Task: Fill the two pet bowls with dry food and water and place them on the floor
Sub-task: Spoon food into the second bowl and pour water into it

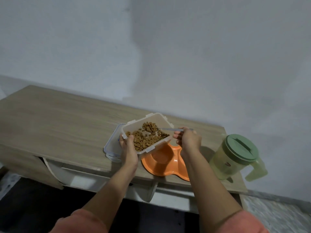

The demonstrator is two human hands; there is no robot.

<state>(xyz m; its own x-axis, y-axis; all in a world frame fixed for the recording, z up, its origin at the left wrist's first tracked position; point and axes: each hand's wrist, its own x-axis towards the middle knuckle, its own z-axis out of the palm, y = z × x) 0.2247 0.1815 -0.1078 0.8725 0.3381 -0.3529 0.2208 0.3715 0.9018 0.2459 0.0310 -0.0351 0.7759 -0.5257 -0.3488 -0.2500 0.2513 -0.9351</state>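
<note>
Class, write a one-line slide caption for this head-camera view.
Left hand tilts kibble container; right hand lifts a loaded spoon above the orange bowl.

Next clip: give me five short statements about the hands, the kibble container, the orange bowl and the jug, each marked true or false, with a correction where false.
1. The left hand holds the clear container of dry food above the table. True.
2. The right hand holds a scoop loaded with kibble. True.
3. The orange double bowl already holds dry food. False: the visible compartment looks empty.
4. The green jug has its lid off. False: the green lid sits on top of it.
5. The container's lid lies on the floor. False: it lies on the table, beside and partly under the container.
</note>
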